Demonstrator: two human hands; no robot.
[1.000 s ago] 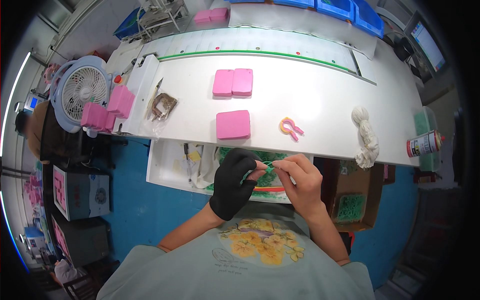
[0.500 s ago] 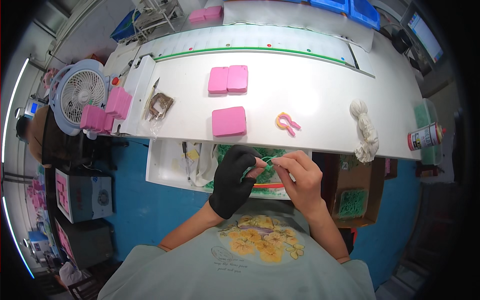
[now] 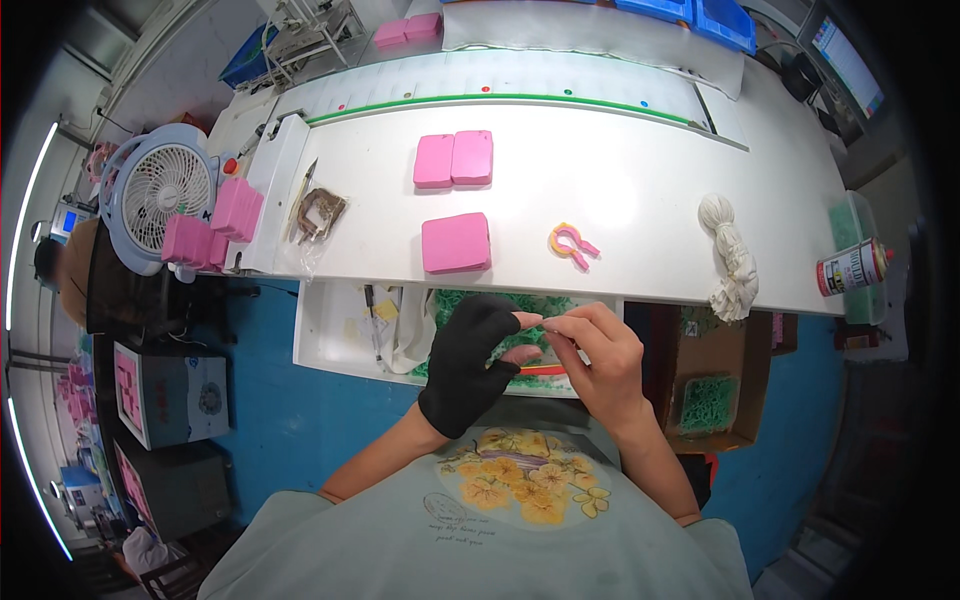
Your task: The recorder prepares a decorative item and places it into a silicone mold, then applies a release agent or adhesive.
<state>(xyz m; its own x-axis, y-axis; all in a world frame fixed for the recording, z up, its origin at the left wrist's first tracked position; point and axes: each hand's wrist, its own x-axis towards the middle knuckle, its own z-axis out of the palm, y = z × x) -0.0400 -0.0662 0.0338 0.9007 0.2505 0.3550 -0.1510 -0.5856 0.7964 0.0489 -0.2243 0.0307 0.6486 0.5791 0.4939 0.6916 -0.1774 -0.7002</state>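
Note:
My left hand [image 3: 470, 355], in a black glove with bare fingertips, is over a pulled-out white drawer [image 3: 327, 335]. Its index finger reaches across to my right fingertips, while the thumb stands apart below. Bare, my right hand [image 3: 600, 350] pinches thumb to index finger; whatever lies between them is too small or hidden. Beneath both hands, a heap of small green pieces [image 3: 500, 303] fills part of the drawer. A red and yellow strip [image 3: 543, 370] shows between the hands.
On the white table [image 3: 600, 190] lie pink blocks [image 3: 456, 243], a pink and yellow clip-like piece [image 3: 572, 246], a white yarn bundle [image 3: 730, 258] and a spray can [image 3: 853, 268]. A fan [image 3: 165, 190] stands left. Below right is a cardboard box [image 3: 740, 350] holding a tub [image 3: 708, 403] of green pieces.
The green looped piece between my fingertips is no longer visible there. My left thumb has parted from its index finger. Small coloured items along the green-edged strip have shifted left.

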